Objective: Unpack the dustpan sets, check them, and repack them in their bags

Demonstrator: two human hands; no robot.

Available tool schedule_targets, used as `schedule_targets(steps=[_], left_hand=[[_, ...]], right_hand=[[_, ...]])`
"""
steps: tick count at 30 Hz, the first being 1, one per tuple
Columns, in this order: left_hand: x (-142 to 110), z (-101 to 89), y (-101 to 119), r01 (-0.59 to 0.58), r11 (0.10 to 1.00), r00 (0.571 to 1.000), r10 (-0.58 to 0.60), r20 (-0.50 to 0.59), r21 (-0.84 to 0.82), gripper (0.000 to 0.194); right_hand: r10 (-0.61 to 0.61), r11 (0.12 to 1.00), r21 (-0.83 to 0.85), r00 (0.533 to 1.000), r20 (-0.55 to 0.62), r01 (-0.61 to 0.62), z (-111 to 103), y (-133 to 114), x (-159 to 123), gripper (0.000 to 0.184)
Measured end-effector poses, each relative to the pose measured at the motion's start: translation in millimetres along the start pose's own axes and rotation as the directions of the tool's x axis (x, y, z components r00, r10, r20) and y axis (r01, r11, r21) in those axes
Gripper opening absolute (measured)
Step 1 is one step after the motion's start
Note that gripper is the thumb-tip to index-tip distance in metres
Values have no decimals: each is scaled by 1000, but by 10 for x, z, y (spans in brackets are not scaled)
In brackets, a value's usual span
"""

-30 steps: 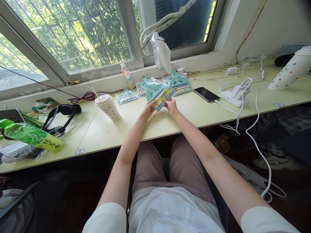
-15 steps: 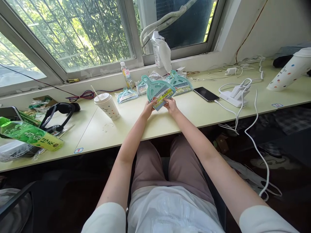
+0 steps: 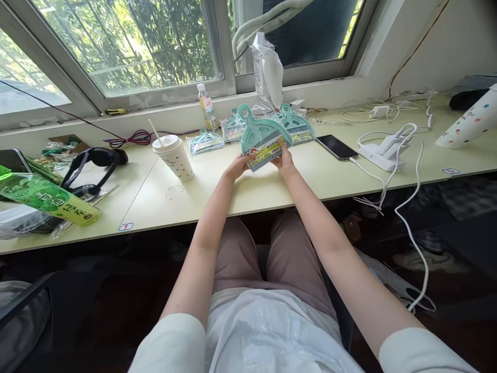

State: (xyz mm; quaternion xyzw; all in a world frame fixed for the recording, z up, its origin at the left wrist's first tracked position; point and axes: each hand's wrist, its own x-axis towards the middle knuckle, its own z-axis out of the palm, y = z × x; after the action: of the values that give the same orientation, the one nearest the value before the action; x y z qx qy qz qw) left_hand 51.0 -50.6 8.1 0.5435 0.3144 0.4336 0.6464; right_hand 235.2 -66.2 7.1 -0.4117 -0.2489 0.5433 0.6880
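Note:
Between both hands I hold a teal mini dustpan set [image 3: 259,134], tilted, with a ring-shaped handle at the top and a yellow label card across its brush bristles. My left hand [image 3: 237,167] grips its lower left corner, thumb on the front. On the lower right edge my right hand [image 3: 286,158] is closed, its thumb against the label. Fingers behind the card are hidden. Behind it lie more wrapped teal dustpan sets: a small one [image 3: 206,143] at left, another [image 3: 233,127] partly covered, and one [image 3: 297,127] at right.
A lidded paper cup [image 3: 175,161] with a straw stands left, a drink bottle [image 3: 207,110] near the sill. Headphones [image 3: 93,166] and a green tea bottle [image 3: 50,199] lie far left. Rightward are a phone [image 3: 336,147], a power strip [image 3: 378,154] with cables, and another cup [image 3: 468,118].
My right hand has slid up the dustpan set's right edge, its thumb now higher on the label. The set has turned slightly to face me more. The whole view has shifted a little.

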Motion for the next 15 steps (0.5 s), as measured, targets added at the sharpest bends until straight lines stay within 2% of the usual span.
schedule_targets(steps=[4,7,9,11,13,15], left_hand=[[-8,-14,52,-28,999,998,25,-60,-44,39],[-58,-6,107,-19,999,998,17,-55,-36,36],[-104,32,124,4,999,1000,-4,7,-33,39],[-144,97,114,58,998,991,-56,125,-12,45],[-165,168,85,135,990,956,-142,257,45,49],[-157,214,52,186,978,921,-208,329,97,51]], right_hand=[[-55,998,10,973,224,54,37,8,-73,24],[-88,996,11,948,306,89,59,33,-130,37],[-118,993,17,952,284,118,62,51,-135,39],[-156,988,34,959,237,153,57,63,-111,37],[-189,982,65,964,187,179,45,68,-72,35],[-203,977,90,969,144,191,29,66,-34,33]])
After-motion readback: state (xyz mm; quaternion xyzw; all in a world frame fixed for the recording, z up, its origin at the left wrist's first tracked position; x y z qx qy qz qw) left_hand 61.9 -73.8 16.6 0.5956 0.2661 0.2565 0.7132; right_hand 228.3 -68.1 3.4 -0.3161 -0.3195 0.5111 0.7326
